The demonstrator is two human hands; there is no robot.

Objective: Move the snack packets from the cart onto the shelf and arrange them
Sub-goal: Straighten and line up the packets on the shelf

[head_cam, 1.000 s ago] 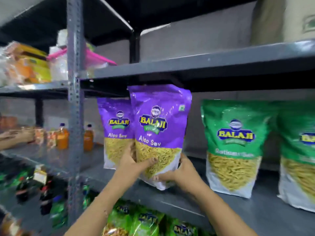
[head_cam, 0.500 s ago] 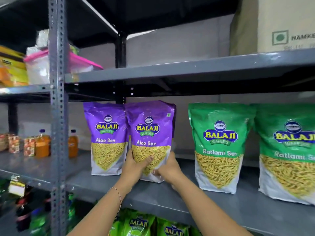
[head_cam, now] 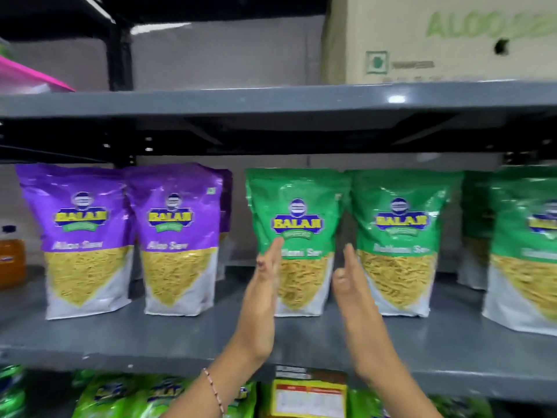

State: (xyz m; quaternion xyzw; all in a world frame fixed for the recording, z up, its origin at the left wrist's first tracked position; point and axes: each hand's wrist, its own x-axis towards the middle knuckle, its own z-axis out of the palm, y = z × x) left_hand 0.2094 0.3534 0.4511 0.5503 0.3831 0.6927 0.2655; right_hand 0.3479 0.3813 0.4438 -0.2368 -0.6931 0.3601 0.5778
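Two purple Aloo Sev packets stand upright side by side on the grey shelf, the left one and the right one, with another purple packet partly hidden behind the right one. A green Ratlami Sev packet stands to their right. My left hand and my right hand are flat and open on either side of its lower half, fingers pointing up, holding nothing. More green packets stand further right.
A cardboard box sits on the shelf above. An orange bottle stands at the far left. A pink lid shows at the upper left. Green packets and a yellow price tag are on the shelf below.
Both hands have let go of the right purple packet, which now stands on the shelf. They moved right to flank the first green packet. The view shifted right and closer.
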